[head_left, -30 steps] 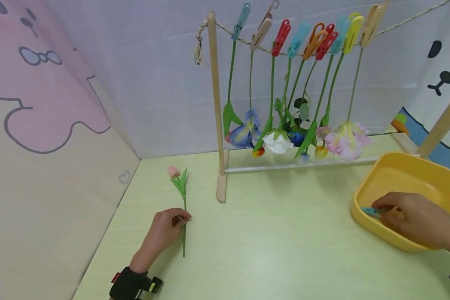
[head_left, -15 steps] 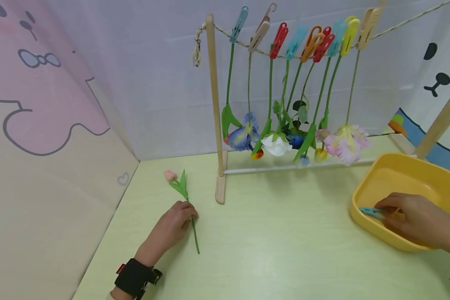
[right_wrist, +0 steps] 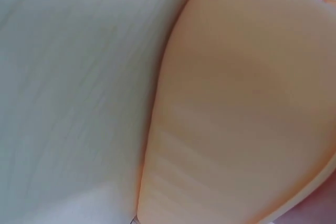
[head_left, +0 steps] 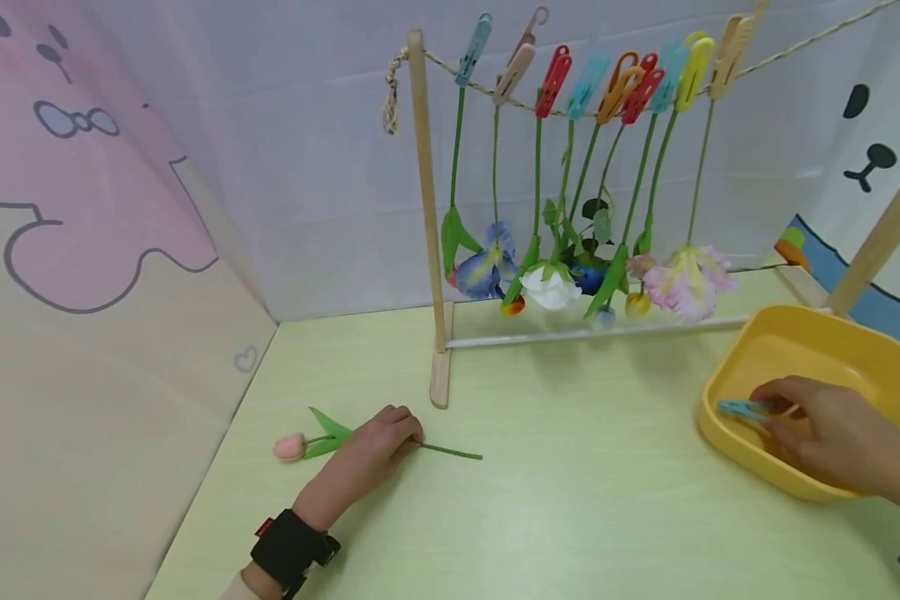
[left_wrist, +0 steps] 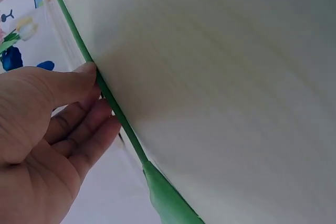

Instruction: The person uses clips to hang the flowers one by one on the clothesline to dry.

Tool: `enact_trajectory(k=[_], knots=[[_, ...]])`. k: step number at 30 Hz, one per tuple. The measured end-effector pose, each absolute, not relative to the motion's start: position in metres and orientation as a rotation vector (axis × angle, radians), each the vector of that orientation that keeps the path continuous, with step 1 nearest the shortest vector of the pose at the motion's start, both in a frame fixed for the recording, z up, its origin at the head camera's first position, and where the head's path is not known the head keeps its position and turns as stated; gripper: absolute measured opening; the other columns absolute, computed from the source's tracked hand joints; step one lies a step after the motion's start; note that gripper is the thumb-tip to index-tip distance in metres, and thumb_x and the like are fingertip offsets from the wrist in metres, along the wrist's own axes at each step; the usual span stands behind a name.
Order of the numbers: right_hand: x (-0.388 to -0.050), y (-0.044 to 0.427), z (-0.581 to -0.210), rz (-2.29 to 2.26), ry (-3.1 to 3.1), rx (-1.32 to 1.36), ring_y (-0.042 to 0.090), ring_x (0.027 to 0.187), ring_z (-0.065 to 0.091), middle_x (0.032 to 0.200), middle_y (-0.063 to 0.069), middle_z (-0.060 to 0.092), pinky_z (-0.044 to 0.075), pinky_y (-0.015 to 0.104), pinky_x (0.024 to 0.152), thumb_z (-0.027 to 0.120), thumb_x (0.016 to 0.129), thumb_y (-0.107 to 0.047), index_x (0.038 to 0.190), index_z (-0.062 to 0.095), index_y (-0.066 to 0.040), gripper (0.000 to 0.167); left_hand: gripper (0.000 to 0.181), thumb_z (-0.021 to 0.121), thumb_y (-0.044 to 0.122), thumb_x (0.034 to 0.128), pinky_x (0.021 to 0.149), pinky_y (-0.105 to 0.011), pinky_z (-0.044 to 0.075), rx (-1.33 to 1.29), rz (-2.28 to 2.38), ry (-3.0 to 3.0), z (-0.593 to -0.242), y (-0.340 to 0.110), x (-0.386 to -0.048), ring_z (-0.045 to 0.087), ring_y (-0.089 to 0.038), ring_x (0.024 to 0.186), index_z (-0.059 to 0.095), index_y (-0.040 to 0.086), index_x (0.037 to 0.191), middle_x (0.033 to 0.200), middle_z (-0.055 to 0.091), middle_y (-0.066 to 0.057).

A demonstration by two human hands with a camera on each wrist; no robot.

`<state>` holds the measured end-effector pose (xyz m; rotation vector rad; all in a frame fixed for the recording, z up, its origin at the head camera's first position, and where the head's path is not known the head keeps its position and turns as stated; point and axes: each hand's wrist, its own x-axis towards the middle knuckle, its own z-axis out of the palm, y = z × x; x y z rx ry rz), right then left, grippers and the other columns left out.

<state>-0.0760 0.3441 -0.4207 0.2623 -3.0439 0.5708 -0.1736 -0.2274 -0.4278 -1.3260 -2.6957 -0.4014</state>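
My left hand (head_left: 371, 454) pinches the green stem of a pink tulip (head_left: 290, 447), which lies sideways with its bloom to the left and the stem end to the right. In the left wrist view, thumb and fingertips (left_wrist: 86, 69) meet on the stem (left_wrist: 126, 121). Over at the right, my right hand (head_left: 832, 429) reaches into a yellow basin (head_left: 810, 325) and holds a light blue clothespin (head_left: 742, 409) by one end. The right wrist view shows mostly the basin's outer wall (right_wrist: 241, 98); that hand's fingers are hidden there.
Behind stands a wooden rack with a left post (head_left: 426, 192) and a rope (head_left: 817, 42). Several clothespins hold flowers upside down on it, among them a blue iris (head_left: 487, 267), a white flower (head_left: 551, 286) and a pink flower (head_left: 690, 283). A white bar (head_left: 540, 338) runs low across the rack.
My left hand has moved right and turned the tulip from upright in the view to lying sideways, bloom now left. My right hand stays in the basin, with the clothespin lifted slightly.
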Motion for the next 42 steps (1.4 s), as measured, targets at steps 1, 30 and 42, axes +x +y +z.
enact_trajectory(k=[1,30,42], knots=[[-0.076,0.343,-0.420,0.568,-3.028,0.256,0.012,0.075,0.066,0.093,-0.001,0.070,0.055,0.024,0.062,0.082,0.083,-0.007,0.105,0.072,-0.001,0.025,0.017,0.079,0.002,0.0892,0.073,-0.024,0.053,-1.333,-0.399,-2.698,-0.428,-0.226,-0.173,0.054,-0.012,0.085,0.067,0.013,0.093,0.093,0.061,0.005],[-0.089,0.333,-0.366,0.469,-2.597,0.230,0.024,0.059,0.065,0.095,0.016,0.075,0.035,0.008,0.045,0.088,0.075,0.000,0.106,0.078,-0.006,0.034,0.014,0.064,0.000,0.1001,0.082,-0.021,0.055,-1.448,-0.652,-2.644,-0.372,-0.115,-0.178,0.063,-0.015,0.097,0.069,0.004,0.113,0.105,0.065,-0.004],[-0.110,0.327,-0.315,0.577,-2.379,0.309,-0.033,0.089,0.041,0.099,-0.039,0.057,0.035,-0.002,0.080,0.086,0.073,0.014,0.101,0.079,-0.002,0.033,0.012,0.065,0.010,0.1022,0.078,-0.014,0.055,-1.520,-1.383,-2.568,-0.338,-0.029,-0.178,0.063,0.002,0.090,0.069,0.009,0.114,0.102,0.071,0.001]])
